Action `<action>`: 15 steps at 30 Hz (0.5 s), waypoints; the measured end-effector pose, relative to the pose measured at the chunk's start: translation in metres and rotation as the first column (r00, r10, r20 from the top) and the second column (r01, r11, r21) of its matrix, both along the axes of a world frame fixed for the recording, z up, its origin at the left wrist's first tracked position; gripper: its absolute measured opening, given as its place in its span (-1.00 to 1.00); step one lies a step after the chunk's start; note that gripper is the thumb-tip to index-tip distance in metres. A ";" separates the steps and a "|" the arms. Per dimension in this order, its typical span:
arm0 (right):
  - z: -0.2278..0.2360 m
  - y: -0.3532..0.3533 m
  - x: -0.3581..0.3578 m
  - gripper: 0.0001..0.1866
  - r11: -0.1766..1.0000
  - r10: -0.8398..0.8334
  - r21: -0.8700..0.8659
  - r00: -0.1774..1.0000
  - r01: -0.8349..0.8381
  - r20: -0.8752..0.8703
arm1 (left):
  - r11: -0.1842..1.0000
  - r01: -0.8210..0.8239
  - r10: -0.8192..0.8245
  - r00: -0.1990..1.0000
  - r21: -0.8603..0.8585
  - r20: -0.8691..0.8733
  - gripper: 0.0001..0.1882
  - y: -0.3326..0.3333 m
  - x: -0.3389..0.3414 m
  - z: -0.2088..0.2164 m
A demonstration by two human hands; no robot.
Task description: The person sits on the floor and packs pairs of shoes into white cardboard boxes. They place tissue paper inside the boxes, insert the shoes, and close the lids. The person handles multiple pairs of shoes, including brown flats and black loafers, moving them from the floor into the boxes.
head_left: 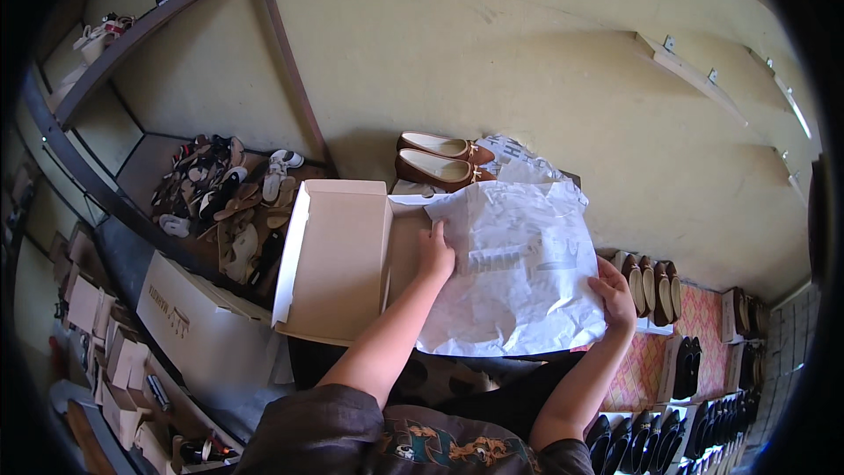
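A wide sheet of crinkled white wrapping paper [519,273] with grey print spreads in front of me. My left hand [437,252] has its fingers closed on the paper's left edge. At the opposite edge, my right hand [614,294] grips the sheet between thumb and fingers. Just left of the paper lies an open cardboard shoebox [338,259], brown inside with white edges; its right part goes under the sheet. Behind the paper sits a pair of brown flat shoes [437,169] with small bows, beside more printed paper [514,156].
Piled sandals and shoes [224,193] fill a shelf at the left, above a large white carton [207,321]. Several boxes stand at the far left. Rows of flats [651,286] and black shoes [637,440] line the right. Wall brackets [690,75] jut out at upper right.
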State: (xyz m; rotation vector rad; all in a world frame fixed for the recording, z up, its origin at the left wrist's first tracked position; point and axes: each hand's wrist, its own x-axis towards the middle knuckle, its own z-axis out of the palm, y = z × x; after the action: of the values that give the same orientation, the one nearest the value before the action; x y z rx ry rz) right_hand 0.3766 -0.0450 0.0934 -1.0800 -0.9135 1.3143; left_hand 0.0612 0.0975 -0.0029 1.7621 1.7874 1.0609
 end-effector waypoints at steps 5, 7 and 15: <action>-0.003 0.003 -0.001 -0.56 1.000 0.004 0.024 1.000 -0.004 0.000 | 0.995 -0.047 0.050 0.999 -0.090 0.023 -0.44 -0.002 0.012 -0.004; 0.005 0.006 -0.007 -0.56 0.995 0.048 0.091 0.999 -0.047 -0.007 | 0.996 -0.049 0.052 0.998 -0.076 0.028 -0.41 -0.001 0.013 -0.008; -0.005 0.018 -0.030 -0.38 0.955 0.141 0.288 0.957 -0.065 -0.253 | 0.943 -0.157 0.095 0.972 -0.294 -0.217 -0.54 -0.009 0.017 0.010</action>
State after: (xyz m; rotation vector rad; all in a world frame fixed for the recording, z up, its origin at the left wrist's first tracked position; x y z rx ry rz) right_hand 0.3471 -0.0266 0.0885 -0.6235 -0.9229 1.3353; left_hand 0.0786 0.0882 0.0069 1.6241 2.0829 0.6186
